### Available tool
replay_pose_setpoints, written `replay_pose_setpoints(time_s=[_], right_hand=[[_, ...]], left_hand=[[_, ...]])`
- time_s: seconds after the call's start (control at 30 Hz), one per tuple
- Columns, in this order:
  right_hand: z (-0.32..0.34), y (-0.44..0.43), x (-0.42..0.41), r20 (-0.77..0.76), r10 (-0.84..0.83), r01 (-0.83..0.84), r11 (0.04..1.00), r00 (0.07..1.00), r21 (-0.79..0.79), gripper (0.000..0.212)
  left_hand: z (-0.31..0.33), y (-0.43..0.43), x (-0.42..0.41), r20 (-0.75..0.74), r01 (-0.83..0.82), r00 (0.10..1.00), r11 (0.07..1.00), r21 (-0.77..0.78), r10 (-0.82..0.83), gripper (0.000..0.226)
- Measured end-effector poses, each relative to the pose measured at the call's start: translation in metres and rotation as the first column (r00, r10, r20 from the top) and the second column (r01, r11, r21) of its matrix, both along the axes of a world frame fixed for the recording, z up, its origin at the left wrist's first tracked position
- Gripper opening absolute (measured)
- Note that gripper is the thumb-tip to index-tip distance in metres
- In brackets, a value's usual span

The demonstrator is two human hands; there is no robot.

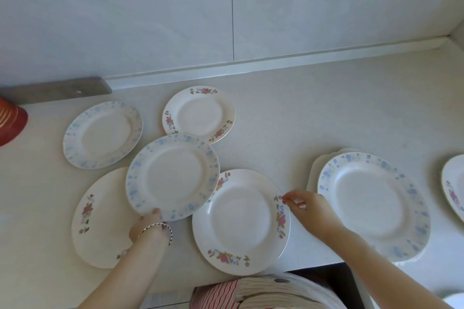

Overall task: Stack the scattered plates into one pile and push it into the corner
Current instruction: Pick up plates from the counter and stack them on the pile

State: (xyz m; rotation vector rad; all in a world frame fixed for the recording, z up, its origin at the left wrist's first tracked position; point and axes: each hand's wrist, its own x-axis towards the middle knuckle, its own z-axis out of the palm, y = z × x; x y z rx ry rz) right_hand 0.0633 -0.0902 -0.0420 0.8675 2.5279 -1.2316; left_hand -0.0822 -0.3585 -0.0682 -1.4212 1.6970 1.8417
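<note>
At centre frame the left hand [148,227] grips the near edge of a blue-flowered plate [172,177], which overlaps a pink-flowered plate [241,221] and an oval plate [100,221] at lower left. The right hand [305,204] pinches the pink-flowered plate's right rim. Other plates lie scattered on the counter [326,108]: two in the upper left, a pair stacked at right [371,203].

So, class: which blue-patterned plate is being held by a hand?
The middle blue-patterned plate, gripped at its near rim by the left hand and overlapping its neighbours; the other two lie untouched.
</note>
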Motion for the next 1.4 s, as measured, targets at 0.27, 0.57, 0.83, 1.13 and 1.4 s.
replay_pose_setpoints(time_s=[0.27, 0.57, 0.83, 1.13, 1.4], right_hand=[[0.012, 0.012, 0.015, -0.094, -0.214, 0.204, 0.974, 0.972, -0.101, 0.021], [0.041, 0.06, 0.068, -0.244, -0.746, 0.641, 0.66, 0.619, -0.391, 0.022], [0.036, 0.105, 0.142, -0.123, -0.791, 0.767, 0.611, 0.599, -0.197, 0.035], [-0.015, 0.103, 0.171, -0.008, -0.775, 0.775, 0.632, 0.632, 0.02, 0.039], [-0.023, 0.113, 0.165, 0.088, -0.734, 0.699, 0.672, 0.674, 0.246, 0.046]], left_hand=[[0.039, 0.017, 0.028, -0.199, 0.295, 0.935, 0.955, -0.027, -0.294, 0.022], [0.068, 0.148, 0.067, -0.272, 0.715, 0.698, 0.669, 0.205, -0.662, 0.022], [0.046, 0.234, 0.088, -0.255, 0.952, 0.257, 0.29, -0.101, -0.932, 0.025], [0.018, 0.263, 0.08, 0.124, 0.824, -0.341, -0.359, -0.437, -0.932, 0.028], [0.014, 0.271, 0.071, 0.298, 0.644, -0.467, -0.551, -0.531, -0.833, 0.036]])
